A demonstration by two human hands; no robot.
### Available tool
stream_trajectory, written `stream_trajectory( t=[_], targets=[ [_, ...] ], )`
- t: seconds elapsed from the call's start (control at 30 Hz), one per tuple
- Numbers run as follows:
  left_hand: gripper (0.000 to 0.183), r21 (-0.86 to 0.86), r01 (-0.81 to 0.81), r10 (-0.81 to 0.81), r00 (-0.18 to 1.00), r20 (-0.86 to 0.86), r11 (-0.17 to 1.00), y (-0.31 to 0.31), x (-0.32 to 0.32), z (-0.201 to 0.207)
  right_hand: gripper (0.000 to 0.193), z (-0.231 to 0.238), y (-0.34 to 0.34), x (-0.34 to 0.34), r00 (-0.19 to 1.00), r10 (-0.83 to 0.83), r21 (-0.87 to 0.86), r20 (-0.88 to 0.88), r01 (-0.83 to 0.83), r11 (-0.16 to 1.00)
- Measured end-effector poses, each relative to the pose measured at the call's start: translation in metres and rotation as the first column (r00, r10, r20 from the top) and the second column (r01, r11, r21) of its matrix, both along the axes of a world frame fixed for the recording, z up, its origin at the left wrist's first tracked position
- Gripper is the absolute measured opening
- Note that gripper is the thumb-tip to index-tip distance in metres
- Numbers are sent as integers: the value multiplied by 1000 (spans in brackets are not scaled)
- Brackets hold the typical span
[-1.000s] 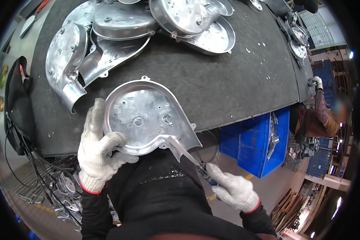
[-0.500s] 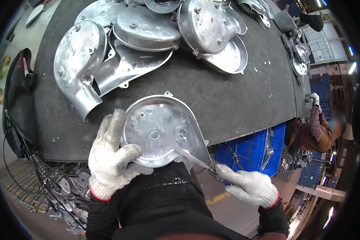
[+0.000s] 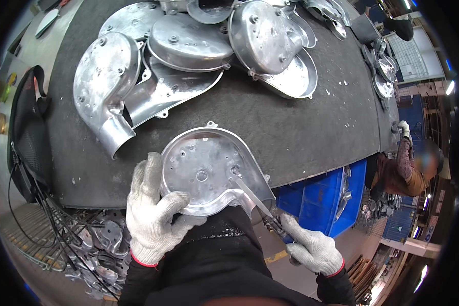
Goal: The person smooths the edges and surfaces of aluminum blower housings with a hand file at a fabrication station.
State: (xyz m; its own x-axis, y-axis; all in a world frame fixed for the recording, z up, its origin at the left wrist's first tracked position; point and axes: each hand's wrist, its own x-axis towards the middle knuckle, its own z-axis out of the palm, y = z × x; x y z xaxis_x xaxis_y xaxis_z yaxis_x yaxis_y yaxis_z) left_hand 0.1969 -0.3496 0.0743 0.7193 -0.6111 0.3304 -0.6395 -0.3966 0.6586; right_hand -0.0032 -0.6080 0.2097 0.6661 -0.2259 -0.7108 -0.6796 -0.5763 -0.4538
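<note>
A round, shallow aluminium blower housing (image 3: 201, 153) lies open side up at the table's near edge, its spout toward my right. My left hand (image 3: 155, 211), in a white knit glove, grips its left rim, thumb over the edge and fingers along the outside. My gloved right hand (image 3: 313, 247) is closed round the dark handle of a file-like tool (image 3: 255, 198) with a long, narrow, flat blade. The blade reaches over the spout side into the housing, its tip near a small boss. Whether the tip touches the floor of the housing cannot be made out.
Several similar housings (image 3: 107, 81) are piled across the far side of the dark table (image 3: 331, 117). A blue bin (image 3: 316, 194) with metal parts stands at the right. A black mesh object (image 3: 28, 132) with cables is on the left, above metal parts (image 3: 107, 245). Another person (image 3: 408, 168) works farther right.
The blade tip has moved from the spout's inner corner farther into the housing, toward the boss. The housing has turned slightly, and my left hand has shifted right and nearer with it.
</note>
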Motion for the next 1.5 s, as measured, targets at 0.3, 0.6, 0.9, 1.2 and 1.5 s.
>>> stream_trajectory(
  t=[0.3,0.6,0.9,1.2,1.5],
  targets=[
    [51,1,16,-16,1000,-22,1000,2,5,1,66,6,-15,27,919,349,-124,-182,-374,919],
    [50,7,23,-23,1000,-11,1000,4,6,1,66,-3,-12,27,953,286,-62,-104,-293,954],
    [51,14,24,-23,1000,-19,1000,2,7,3,69,-4,15,34,995,-85,-16,-59,84,996],
    [51,13,33,-33,999,-22,999,2,10,-2,73,-5,24,47,986,-134,11,-100,135,991],
    [52,9,59,-59,998,-11,998,2,25,11,71,-13,16,43,992,118,-108,47,-112,988]
  ],
)
